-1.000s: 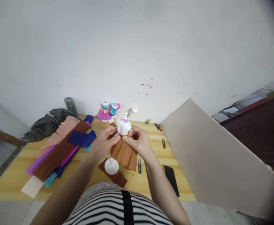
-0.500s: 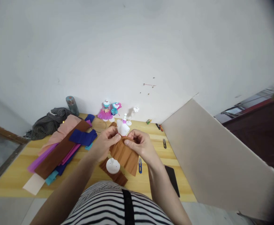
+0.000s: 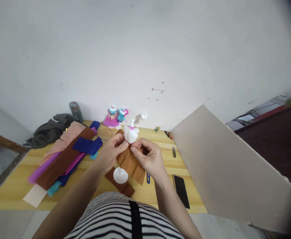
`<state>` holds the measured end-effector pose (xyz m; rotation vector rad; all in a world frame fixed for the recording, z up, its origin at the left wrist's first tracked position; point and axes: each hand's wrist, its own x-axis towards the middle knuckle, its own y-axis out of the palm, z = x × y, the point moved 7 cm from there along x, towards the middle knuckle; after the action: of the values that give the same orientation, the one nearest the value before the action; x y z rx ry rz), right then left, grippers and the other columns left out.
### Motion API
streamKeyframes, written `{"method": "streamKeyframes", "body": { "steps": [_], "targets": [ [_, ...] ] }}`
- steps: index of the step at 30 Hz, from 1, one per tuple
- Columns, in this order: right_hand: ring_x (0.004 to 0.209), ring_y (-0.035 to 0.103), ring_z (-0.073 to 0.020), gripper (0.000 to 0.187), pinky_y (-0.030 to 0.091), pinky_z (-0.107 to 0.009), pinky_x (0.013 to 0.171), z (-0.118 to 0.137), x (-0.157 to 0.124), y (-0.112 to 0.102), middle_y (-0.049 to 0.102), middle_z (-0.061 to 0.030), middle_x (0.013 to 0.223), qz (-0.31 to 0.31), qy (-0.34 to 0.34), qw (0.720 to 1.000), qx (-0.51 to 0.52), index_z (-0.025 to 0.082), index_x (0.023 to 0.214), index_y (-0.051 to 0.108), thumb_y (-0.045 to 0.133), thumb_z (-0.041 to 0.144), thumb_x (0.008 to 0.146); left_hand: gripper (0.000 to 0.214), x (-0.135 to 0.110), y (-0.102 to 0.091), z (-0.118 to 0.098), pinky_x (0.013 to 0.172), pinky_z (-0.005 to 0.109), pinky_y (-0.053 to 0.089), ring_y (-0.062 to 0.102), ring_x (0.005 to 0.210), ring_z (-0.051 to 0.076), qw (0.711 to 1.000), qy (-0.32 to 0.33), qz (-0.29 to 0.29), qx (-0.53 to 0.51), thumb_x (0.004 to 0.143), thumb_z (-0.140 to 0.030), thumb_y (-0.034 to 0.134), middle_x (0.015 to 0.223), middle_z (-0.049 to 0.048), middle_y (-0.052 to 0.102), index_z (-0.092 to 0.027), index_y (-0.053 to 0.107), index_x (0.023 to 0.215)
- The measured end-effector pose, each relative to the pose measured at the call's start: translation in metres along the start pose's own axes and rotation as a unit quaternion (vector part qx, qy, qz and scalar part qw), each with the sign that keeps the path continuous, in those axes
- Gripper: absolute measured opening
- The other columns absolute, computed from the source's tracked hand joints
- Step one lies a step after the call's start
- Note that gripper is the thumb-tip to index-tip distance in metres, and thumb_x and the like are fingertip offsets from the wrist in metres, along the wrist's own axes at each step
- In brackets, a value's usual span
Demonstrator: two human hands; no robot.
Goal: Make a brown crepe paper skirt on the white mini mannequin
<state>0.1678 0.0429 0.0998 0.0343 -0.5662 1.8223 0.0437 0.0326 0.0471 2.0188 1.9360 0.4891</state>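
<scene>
My left hand (image 3: 112,151) and my right hand (image 3: 147,156) meet above the wooden table (image 3: 16,186). Both pinch the top edge of a pleated brown crepe paper piece (image 3: 132,164) that hangs down like a skirt. Just above my fingers sits a small white doll torso (image 3: 131,135), held against the paper. A white round stand base (image 3: 120,175) lies below the hands on another brown paper strip (image 3: 122,186).
A pile of coloured crepe paper strips (image 3: 65,156) lies left. Finished paper-dress dolls (image 3: 113,120) stand by the wall, with a bottle (image 3: 76,112) and striped cloth (image 3: 49,131). Blue snips (image 3: 148,178), another cutter (image 3: 173,152) and a black phone (image 3: 181,191) lie right, beside a tilted beige board (image 3: 225,166).
My right hand has slid left along the top of the brown paper toward the doll torso, gathering the pleats tighter. The left hand stays almost still.
</scene>
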Motion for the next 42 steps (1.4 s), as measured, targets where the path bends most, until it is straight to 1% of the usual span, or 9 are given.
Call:
{"method": "streamKeyframes", "body": {
  "steps": [9,15,23,32,34,36,37,39,42],
  "targets": [
    [0.062,0.051,-0.0141,0.008,0.04,-0.027,0.059,0.005,0.001,0.0,0.059,-0.0014,0.065,0.018,-0.048,0.999,0.003,0.018,0.071,0.066,0.061,0.019,0.077,0.014,0.0,0.002,-0.002,0.087,0.033,0.042,0.057,0.082,0.017,1.0,0.002,0.0,-0.004,0.076,-0.029,0.069,0.081,0.0008,0.062,-0.018,0.062,0.081],
    [0.059,0.051,-0.0131,0.008,0.039,-0.024,0.055,0.001,-0.001,-0.005,0.058,-0.0002,0.063,-0.021,-0.008,1.0,0.013,0.017,0.067,0.061,0.062,0.021,0.074,0.013,-0.002,0.006,-0.002,0.087,0.033,0.043,0.057,0.083,0.017,1.0,-0.008,0.014,-0.016,0.077,-0.028,0.068,0.081,0.0016,0.061,-0.017,0.063,0.081],
    [0.056,0.049,-0.0116,0.01,0.038,-0.023,0.053,0.0,0.001,-0.006,0.058,0.0004,0.061,-0.037,0.003,0.999,0.014,0.017,0.066,0.059,0.062,0.023,0.074,0.015,-0.004,0.004,-0.001,0.087,0.033,0.042,0.058,0.087,0.018,1.0,-0.012,0.008,-0.011,0.076,-0.028,0.069,0.086,0.0035,0.064,-0.017,0.064,0.084],
    [0.052,0.037,-0.0084,0.022,0.03,-0.021,0.05,-0.011,0.007,-0.002,0.042,0.0058,0.058,-0.027,0.027,0.998,0.04,0.019,0.066,0.046,0.066,0.028,0.07,0.02,-0.004,0.005,-0.002,0.085,0.03,0.04,0.058,0.087,0.017,1.0,-0.023,0.013,-0.009,0.074,-0.032,0.071,0.089,0.004,0.067,-0.015,0.067,0.086],
    [0.053,0.038,-0.0091,0.023,0.03,-0.022,0.051,-0.019,0.012,0.0,0.043,0.0062,0.06,-0.004,0.052,0.996,0.076,0.019,0.077,0.049,0.068,0.03,0.068,0.023,-0.003,0.005,0.001,0.081,0.028,0.041,0.059,0.082,0.016,0.998,-0.047,0.012,-0.028,0.073,-0.033,0.072,0.085,0.0032,0.068,-0.015,0.068,0.086],
    [0.053,0.039,-0.0099,0.029,0.03,-0.022,0.052,-0.028,0.017,0.007,0.044,0.0061,0.06,0.052,0.079,0.988,0.12,0.018,0.086,0.053,0.069,0.034,0.068,0.026,-0.003,0.007,0.006,0.077,0.027,0.043,0.061,0.078,0.016,0.994,-0.088,0.02,-0.054,0.073,-0.035,0.073,0.083,0.0033,0.068,-0.016,0.068,0.09],
    [0.053,0.038,-0.0098,0.029,0.029,-0.023,0.051,-0.031,0.018,0.011,0.043,0.006,0.06,0.085,0.09,0.982,0.141,0.018,0.085,0.054,0.069,0.036,0.068,0.029,-0.003,0.008,0.009,0.075,0.027,0.043,0.062,0.076,0.016,0.992,-0.11,0.024,-0.064,0.073,-0.036,0.073,0.082,0.0039,0.069,-0.016,0.069,0.092],
    [0.052,0.036,-0.0092,0.029,0.027,-0.023,0.051,-0.037,0.018,0.016,0.04,0.0055,0.059,0.131,0.104,0.971,0.171,0.017,0.072,0.053,0.069,0.041,0.069,0.033,-0.004,0.008,0.014,0.07,0.027,0.044,0.064,0.075,0.018,0.986,-0.148,0.022,-0.073,0.071,-0.037,0.073,0.082,0.0058,0.07,-0.015,0.069,0.095],
    [0.052,0.032,-0.0081,0.037,0.024,-0.022,0.051,-0.044,0.017,0.016,0.036,0.0055,0.057,0.134,0.114,0.968,0.179,0.017,0.059,0.045,0.069,0.044,0.068,0.037,-0.007,0.006,0.019,0.068,0.026,0.045,0.065,0.077,0.02,0.983,-0.168,-0.006,-0.076,0.069,-0.038,0.075,0.083,0.0082,0.071,-0.014,0.07,0.097]
  ]
}}
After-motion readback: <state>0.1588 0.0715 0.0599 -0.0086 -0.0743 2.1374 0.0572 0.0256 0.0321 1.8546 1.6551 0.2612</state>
